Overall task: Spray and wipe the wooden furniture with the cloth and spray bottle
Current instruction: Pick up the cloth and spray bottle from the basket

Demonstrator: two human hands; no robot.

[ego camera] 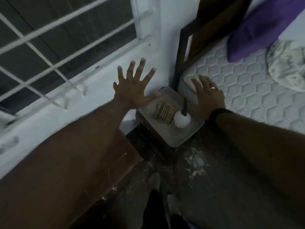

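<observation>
A small dusty bedside stand point(179, 136) stands in the corner between the wall and the bed. On its top lie a folded checked cloth point(163, 112) and, to the right of it, a white round spray bottle point(181, 120) with a black nozzle. My left hand point(133, 86) is held out above the stand's far left corner, fingers spread wide, holding nothing. My right hand point(208, 98) hovers flat over the mattress edge just right of the bottle, fingers apart and empty, a ring on one finger. A dark wooden headboard point(204, 30) rises behind the stand.
The mattress point(247, 90) carries a purple pillow point(257, 28) and a pale patterned cushion point(287, 63). A barred window point(49, 43) fills the left above a white ledge. A brown wooden piece point(115, 162) lies under my left forearm. The dark floor point(198, 179) has pale patches.
</observation>
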